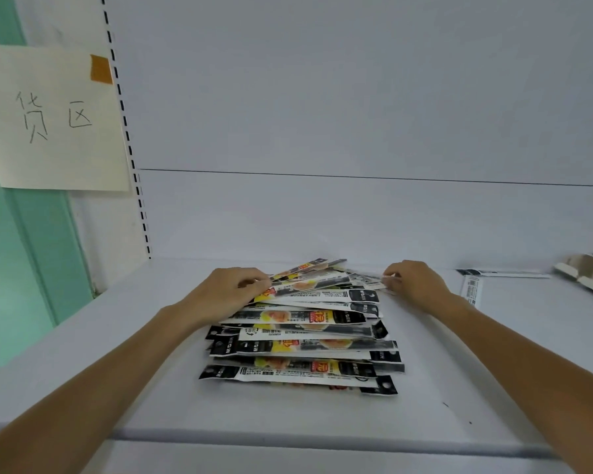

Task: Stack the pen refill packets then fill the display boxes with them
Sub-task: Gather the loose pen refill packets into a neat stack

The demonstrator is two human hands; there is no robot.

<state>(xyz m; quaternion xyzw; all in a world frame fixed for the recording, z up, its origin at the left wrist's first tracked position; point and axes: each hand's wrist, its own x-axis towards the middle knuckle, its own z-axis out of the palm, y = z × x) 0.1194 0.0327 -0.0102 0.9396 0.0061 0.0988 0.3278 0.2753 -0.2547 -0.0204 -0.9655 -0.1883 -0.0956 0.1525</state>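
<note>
A loose pile of pen refill packets (305,336), black, white and yellow, lies spread across the middle of the white shelf (117,354). My left hand (226,289) is at the pile's far left end, fingers curled round the ends of several upper packets. My right hand (411,280) is at the far right end and pinches the end of a packet there. Two more packets (473,285) lie apart on the shelf to the right. A cardboard display box (586,273) sits at the far right edge, only partly in view.
The shelf's white back panel (322,217) rises right behind the pile. A handwritten paper sign (52,121) is taped to the upright at the left. The shelf's front edge (288,439) runs across below my forearms.
</note>
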